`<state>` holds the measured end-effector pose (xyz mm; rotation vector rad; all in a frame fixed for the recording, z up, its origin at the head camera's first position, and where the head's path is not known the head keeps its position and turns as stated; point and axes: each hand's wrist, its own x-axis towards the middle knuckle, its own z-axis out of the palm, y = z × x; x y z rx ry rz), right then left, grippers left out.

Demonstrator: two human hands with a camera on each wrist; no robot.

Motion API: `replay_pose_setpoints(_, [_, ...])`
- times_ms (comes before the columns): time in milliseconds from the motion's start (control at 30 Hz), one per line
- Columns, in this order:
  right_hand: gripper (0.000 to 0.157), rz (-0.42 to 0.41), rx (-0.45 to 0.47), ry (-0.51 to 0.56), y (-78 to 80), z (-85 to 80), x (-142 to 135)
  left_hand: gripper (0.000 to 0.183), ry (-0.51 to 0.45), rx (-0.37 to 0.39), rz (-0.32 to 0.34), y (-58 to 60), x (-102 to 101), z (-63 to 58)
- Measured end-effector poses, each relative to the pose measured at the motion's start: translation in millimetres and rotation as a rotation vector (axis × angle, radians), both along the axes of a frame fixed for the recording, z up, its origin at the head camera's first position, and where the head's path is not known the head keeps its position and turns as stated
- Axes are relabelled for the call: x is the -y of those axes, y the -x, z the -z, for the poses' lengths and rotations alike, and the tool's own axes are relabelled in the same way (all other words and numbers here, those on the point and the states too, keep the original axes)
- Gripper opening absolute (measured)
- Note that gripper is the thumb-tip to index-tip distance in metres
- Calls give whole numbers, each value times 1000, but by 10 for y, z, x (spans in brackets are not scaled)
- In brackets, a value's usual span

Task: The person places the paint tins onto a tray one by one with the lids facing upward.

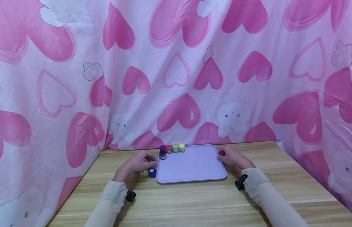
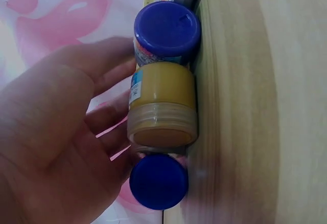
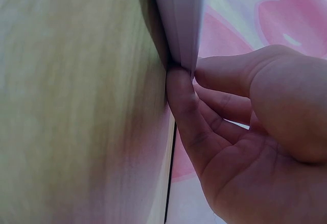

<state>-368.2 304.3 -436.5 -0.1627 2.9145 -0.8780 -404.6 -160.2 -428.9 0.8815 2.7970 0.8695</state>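
A pale lilac tray (image 1: 192, 166) lies on the wooden table. My right hand (image 1: 231, 156) pinches its right rim; in the right wrist view the thumb is above and a finger (image 3: 185, 99) below the tray's edge (image 3: 179, 20). My left hand (image 1: 142, 160) grips the left rim with curved fingers, their tips partly hidden by jars. Just in front of that hand stand a purple-lidded jar (image 2: 167, 30), a yellow jar (image 2: 162, 89) lying on its side and a blue-lidded jar (image 2: 159, 181). On the tray's far left are a dark jar (image 1: 163, 154) and a purple-topped jar (image 1: 163, 148).
Red (image 1: 169, 149), green (image 1: 175, 148) and yellow (image 1: 181, 148) paint jars stand along the tray's back edge. A pink heart-patterned curtain (image 1: 178, 94) hangs behind and beside the table (image 1: 187, 201). Each wrist wears a small black camera (image 1: 131, 196).
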Motion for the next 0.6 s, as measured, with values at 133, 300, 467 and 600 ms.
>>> replay_pose_setpoints(133, [30, 1, 5, 5, 0, 0, 3, 10, 2, -20, -27, 15, 2, 11])
replay_pose_setpoints(300, [31, 9, 8, 5, -8, -10, 8, 13, 13, -30, -42, 25, -5, 20])
replay_pose_setpoints(467, [31, 14, 14, 7, -7, -21, 15, 12, 9, -29, -36, 22, 5, 33])
replay_pose_setpoints(600, [29, 13, 13, 2, -10, -19, 20, 13, 31, -56, -55, 26, 10, 52])
